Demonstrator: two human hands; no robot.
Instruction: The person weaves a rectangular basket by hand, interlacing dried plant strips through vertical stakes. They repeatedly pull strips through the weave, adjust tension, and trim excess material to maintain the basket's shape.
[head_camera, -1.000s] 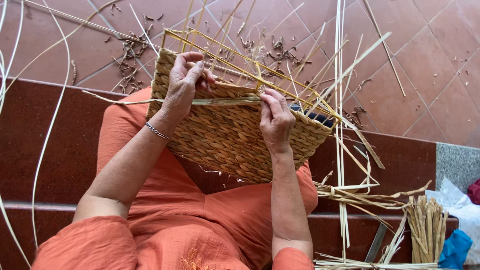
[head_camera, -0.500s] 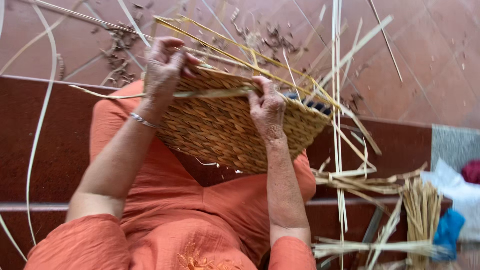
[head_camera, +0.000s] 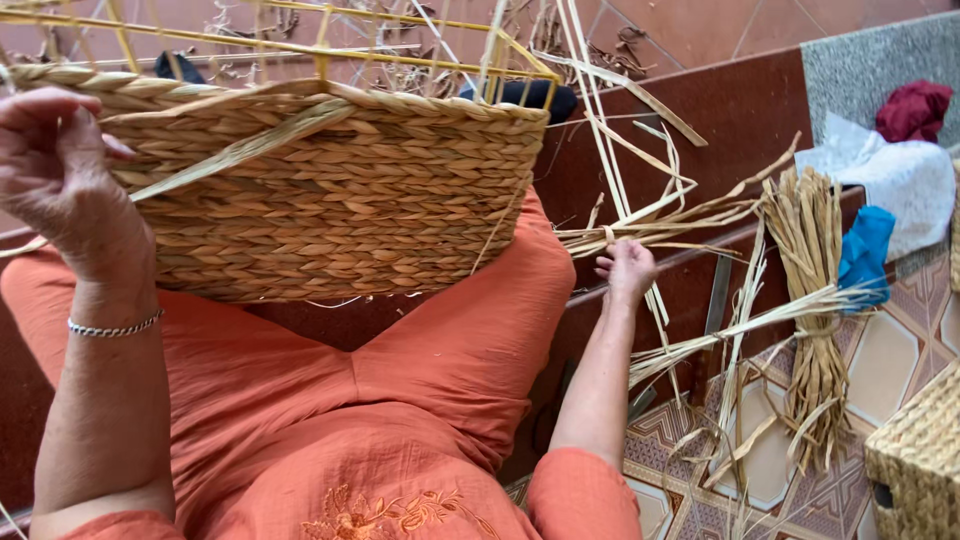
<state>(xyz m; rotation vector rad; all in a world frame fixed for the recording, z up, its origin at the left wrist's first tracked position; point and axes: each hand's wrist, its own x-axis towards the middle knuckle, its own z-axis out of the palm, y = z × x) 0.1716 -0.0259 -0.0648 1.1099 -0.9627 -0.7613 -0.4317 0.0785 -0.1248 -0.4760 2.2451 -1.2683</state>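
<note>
Head view: left hand (head_camera: 60, 190) pinches a flat straw strip (head_camera: 240, 150) against the basket (head_camera: 340, 210); right hand (head_camera: 625, 268), far right, closes on loose straw strands (head_camera: 690, 215) running rightward.

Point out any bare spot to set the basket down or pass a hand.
Bare: the dark step between the basket and the white cloth. Crowded: tiled floor by the right hand, strewn with straw bundle and loose strips.
</note>
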